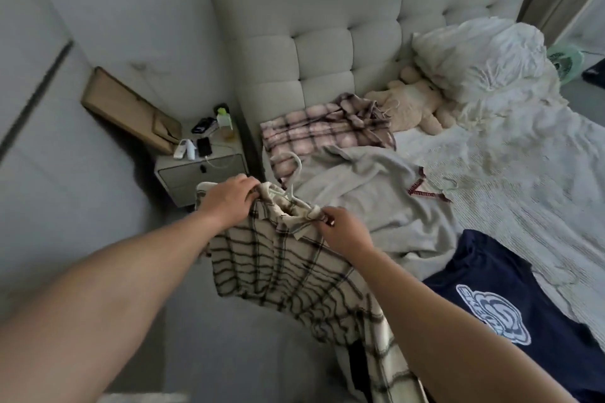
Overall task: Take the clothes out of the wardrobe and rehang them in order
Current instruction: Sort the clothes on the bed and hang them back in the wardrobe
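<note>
A cream shirt with dark checks [288, 268] hangs on a white hanger [291, 180] beside the bed. My left hand [229, 198] grips the shirt's left shoulder. At the collar, my right hand [343, 229] pinches the fabric on the right side. The hanger's hook sticks up between both hands. On the bed lie a pink plaid shirt [320, 127], a grey sweatshirt [376, 196] and a navy T-shirt with a pale print [491, 298]. The wardrobe is out of view.
A bed [510, 193] with a tufted headboard [314, 52] fills the right. It carries a plush toy [412, 101] and a crumpled duvet [484, 65]. A nightstand [199, 170] with phones and a bottle stands at left, beside a leaning brown board [127, 105].
</note>
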